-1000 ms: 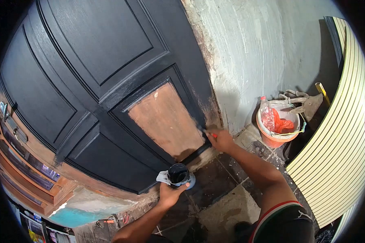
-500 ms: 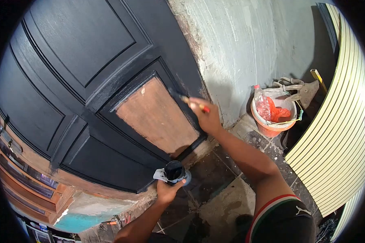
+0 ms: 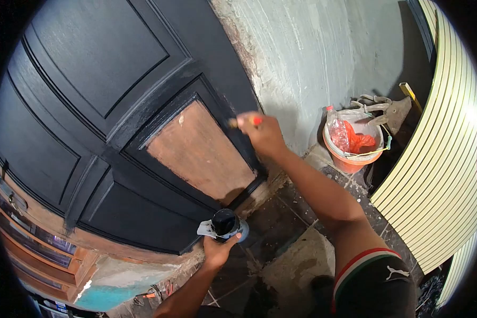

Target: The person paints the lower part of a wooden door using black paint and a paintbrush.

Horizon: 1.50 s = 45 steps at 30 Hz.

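My right hand [image 3: 259,133] grips a small paintbrush [image 3: 255,121] with a red handle end, its bristles at the dark frame beside a bare brown panel [image 3: 201,151]. Around that panel the door [image 3: 98,58] is coated black. Low in the view, my left hand [image 3: 220,250] is wrapped round a can of black paint [image 3: 226,223], held upright near the door's bottom edge. A pale label or scrap sticks out at the can's left side.
An orange-rimmed bucket [image 3: 352,146] holding a plastic bottle and red plastic stands by the grey wall [image 3: 307,63]. Ribbed cream panels [image 3: 434,175] lean at the right. Tools [image 3: 153,292] lie on the floor at lower left.
My right hand has turned slightly, and the brush has shifted a little left and up. The whole view has shifted slightly; my left hand still holds the can.
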{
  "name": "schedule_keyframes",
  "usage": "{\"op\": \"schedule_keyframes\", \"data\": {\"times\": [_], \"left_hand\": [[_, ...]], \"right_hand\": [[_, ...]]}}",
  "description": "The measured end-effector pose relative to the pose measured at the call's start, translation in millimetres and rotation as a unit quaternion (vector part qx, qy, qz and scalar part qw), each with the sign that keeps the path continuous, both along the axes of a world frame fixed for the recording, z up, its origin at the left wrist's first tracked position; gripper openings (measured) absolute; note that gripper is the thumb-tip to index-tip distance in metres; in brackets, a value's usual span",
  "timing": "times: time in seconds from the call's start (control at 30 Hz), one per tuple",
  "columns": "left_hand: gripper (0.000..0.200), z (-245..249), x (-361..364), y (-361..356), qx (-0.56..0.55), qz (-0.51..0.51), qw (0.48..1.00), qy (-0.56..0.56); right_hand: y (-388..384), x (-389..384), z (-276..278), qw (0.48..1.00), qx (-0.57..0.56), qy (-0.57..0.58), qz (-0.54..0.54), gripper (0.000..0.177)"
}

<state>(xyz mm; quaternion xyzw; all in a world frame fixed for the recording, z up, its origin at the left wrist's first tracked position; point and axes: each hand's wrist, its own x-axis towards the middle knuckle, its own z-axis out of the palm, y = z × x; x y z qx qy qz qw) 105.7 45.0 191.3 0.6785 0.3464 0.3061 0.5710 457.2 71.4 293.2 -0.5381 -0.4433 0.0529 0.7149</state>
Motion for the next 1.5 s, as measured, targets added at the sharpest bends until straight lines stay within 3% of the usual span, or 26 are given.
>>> {"op": "schedule_keyframes", "data": {"times": [0.1,0.17,0.23,0.3,0.37,0.43,0.53,0.6,0.73,0.83,0.9,0.97,1.03,1.13,1.2,1.3,1.4,1.5], "left_hand": [[0.058,9,-1,1,0.006,-0.014,1.0,-0.023],[0.057,10,-6,5,-0.008,-0.014,0.999,-0.037],[0.056,4,-10,12,-0.034,-0.004,0.998,-0.049],[0.056,8,-8,15,-0.013,0.016,1.0,-0.02],[0.056,11,-4,15,0.016,0.035,0.999,-0.018],[0.057,13,-1,15,0.011,0.037,0.999,-0.028],[0.059,9,-3,12,0.014,0.027,0.999,-0.017],[0.06,5,-8,10,0.019,0.012,1.0,-0.006],[0.062,-5,-13,16,0.013,0.0,1.0,0.005],[0.064,-10,-17,18,0.017,0.004,1.0,0.016],[0.065,-11,-15,21,0.027,0.002,0.999,0.017],[0.065,-13,-13,20,0.03,0.018,0.999,0.025],[0.066,-10,-9,17,0.031,0.027,0.999,0.025],[0.066,-5,-6,11,0.029,0.023,0.999,0.022],[0.067,-16,-11,20,0.034,0.016,0.999,0.025],[0.065,-19,-12,22,0.036,0.017,0.999,0.028],[0.063,-15,-12,23,0.025,0.003,0.999,0.039],[0.062,-18,-14,25,0.023,0.005,0.999,0.04]], "right_hand": [[5,1,47,0.99,0.097,0.097,0.024,0.028],[4,-3,35,0.977,0.121,0.167,0.049,0.03],[6,-9,-23,0.964,0.126,0.225,0.07,0.033],[0,-27,-99,0.961,0.033,0.271,0.052,0.039],[4,-42,-204,0.969,-0.019,0.247,-0.008,0.038],[-13,-65,-260,0.959,-0.147,0.203,-0.133,0.033],[-28,-82,-257,0.94,-0.262,0.138,-0.171,0.03],[-11,-83,-226,0.956,-0.151,0.129,-0.215,0.03],[-5,-61,-97,0.98,0.044,0.098,-0.169,0.03],[-9,-37,-73,0.943,0.099,0.315,0.037,0.03],[-4,-28,-115,0.945,0.061,0.318,0.05,0.028],[9,-31,-189,0.942,0.015,0.332,0.051,0.028],[-2,-34,-267,0.958,-0.154,0.23,-0.075,0.027],[-21,-41,-290,0.935,-0.314,0.128,-0.105,0.028],[-10,-38,-269,0.961,-0.236,0.081,-0.118,0.027],[-9,-36,-175,0.991,-0.066,0.072,-0.092,0.028],[1,-26,-143,0.956,0.048,0.288,0.036,0.027],[-7,-33,-176,0.93,0.086,0.353,0.051,0.027]]}}
